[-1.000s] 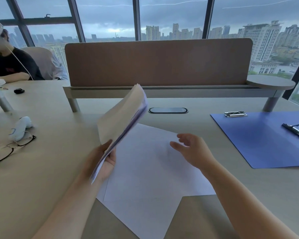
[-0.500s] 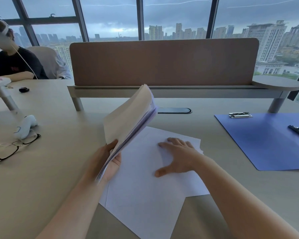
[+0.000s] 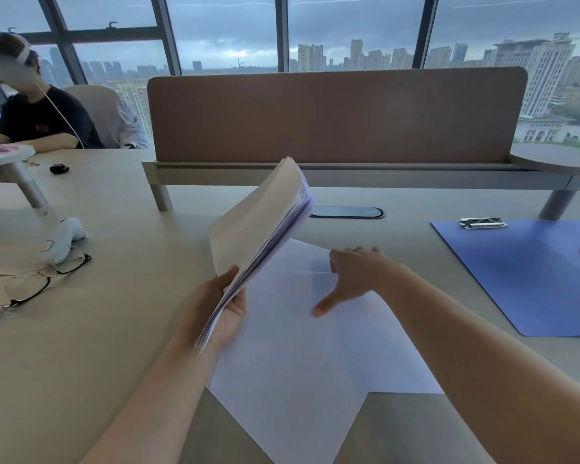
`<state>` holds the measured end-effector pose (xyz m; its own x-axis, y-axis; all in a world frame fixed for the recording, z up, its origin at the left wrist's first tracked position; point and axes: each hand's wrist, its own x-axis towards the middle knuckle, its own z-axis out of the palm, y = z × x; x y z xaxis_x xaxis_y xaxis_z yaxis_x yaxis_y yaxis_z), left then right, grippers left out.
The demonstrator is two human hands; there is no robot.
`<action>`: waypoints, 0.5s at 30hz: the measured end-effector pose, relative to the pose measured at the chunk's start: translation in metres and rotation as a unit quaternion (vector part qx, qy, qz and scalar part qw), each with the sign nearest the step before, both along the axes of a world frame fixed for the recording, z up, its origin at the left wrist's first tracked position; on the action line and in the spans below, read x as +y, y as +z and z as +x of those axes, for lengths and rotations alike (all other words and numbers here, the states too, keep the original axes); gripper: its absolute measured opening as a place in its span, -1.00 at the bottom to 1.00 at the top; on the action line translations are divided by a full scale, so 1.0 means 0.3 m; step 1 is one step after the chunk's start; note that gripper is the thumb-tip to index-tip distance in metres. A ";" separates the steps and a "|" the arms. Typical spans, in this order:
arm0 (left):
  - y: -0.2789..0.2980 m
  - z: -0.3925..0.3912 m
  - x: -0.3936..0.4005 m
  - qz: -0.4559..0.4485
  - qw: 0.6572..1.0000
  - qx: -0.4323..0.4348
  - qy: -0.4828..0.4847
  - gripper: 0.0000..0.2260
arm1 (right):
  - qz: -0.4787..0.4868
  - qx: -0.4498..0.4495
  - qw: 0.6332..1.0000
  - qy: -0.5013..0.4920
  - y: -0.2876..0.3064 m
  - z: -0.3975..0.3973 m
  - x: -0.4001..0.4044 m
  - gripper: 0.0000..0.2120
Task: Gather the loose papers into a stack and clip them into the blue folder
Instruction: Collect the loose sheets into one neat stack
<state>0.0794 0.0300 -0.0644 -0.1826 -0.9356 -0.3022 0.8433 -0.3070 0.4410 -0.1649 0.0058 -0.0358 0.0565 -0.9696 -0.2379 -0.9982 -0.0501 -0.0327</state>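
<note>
Already the left hand (image 3: 221, 309) grips a gathered stack (image 3: 262, 236) by its lower corner, thumb curled over the top sheet, the pile tilted up and away toward the divider (image 3: 335, 115). Just right of it, the right hand (image 3: 352, 279) lies on the loose sheets (image 3: 298, 346), thumb stretched toward the person; whether the fingers press flat or curl at the far edge cannot be told. Those sheets lie overlapped on the pale desk (image 3: 114, 329), directly under the right hand, long sides running roughly toward the person. The open blue folder (image 3: 533, 279) lies well to the right, nearer the right arm, its clip (image 3: 482, 223) at the far edge. Tall windows (image 3: 221, 31) show a grey city.
</note>
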 end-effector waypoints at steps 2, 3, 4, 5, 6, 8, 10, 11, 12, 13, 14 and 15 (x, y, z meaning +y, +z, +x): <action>0.003 -0.005 0.003 0.008 1.000 -0.007 0.003 -0.67 | -0.003 0.002 1.000 -0.005 -0.004 0.000 -0.005 0.07; 0.001 -0.003 -0.001 0.005 1.000 -0.009 0.005 -0.68 | -0.005 -0.003 1.000 -0.011 -0.004 -0.002 -0.005 0.06; 0.004 -0.001 0.003 -0.002 1.000 -0.005 0.006 -0.67 | -0.008 -0.011 1.000 -0.018 -0.002 -0.003 -0.003 0.05; 0.001 0.002 0.003 -0.010 1.000 -0.003 0.009 -0.65 | -0.010 -0.019 0.999 -0.023 0.000 -0.005 0.000 0.03; 0.005 0.004 0.007 -0.019 1.000 -0.002 0.009 -0.61 | -0.011 -0.027 0.999 -0.027 0.004 -0.007 0.006 0.01; 0.005 0.012 0.003 -0.027 1.000 0.005 0.009 -0.55 | -0.010 -0.050 0.998 -0.032 0.009 -0.013 0.012 -0.04; 0.001 0.019 -0.004 -0.034 0.999 0.016 0.009 -0.50 | -0.019 -0.091 0.995 -0.038 0.014 -0.028 0.010 -0.16; -0.001 0.024 -0.007 -0.035 0.999 0.013 0.008 -0.53 | -0.031 -0.109 0.993 -0.039 0.018 -0.040 0.005 -0.29; 0.008 0.024 -0.001 -0.031 0.999 0.008 0.011 -0.62 | -0.046 -0.124 0.991 -0.035 0.026 -0.054 0.002 -0.45; 0.006 0.026 -0.006 -0.029 0.999 0.003 0.019 -0.71 | -0.062 -0.141 0.987 -0.033 0.035 -0.072 0.001 -0.64; 0.014 0.026 -0.001 -0.028 0.999 0.000 0.019 -0.78 | -0.077 -0.166 0.982 -0.038 0.043 -0.089 0.006 -0.78; 0.006 0.031 -0.012 -0.022 0.999 -0.017 0.024 -0.86 | -0.093 -0.201 0.974 -0.049 0.049 -0.105 0.016 -0.87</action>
<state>0.0888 0.0265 -0.0625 -0.1278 -0.9555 -0.2660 0.8410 -0.2466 0.4816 -0.1964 0.0107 -0.0211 0.0139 -0.9992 -0.0362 -0.9070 0.0026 -0.4211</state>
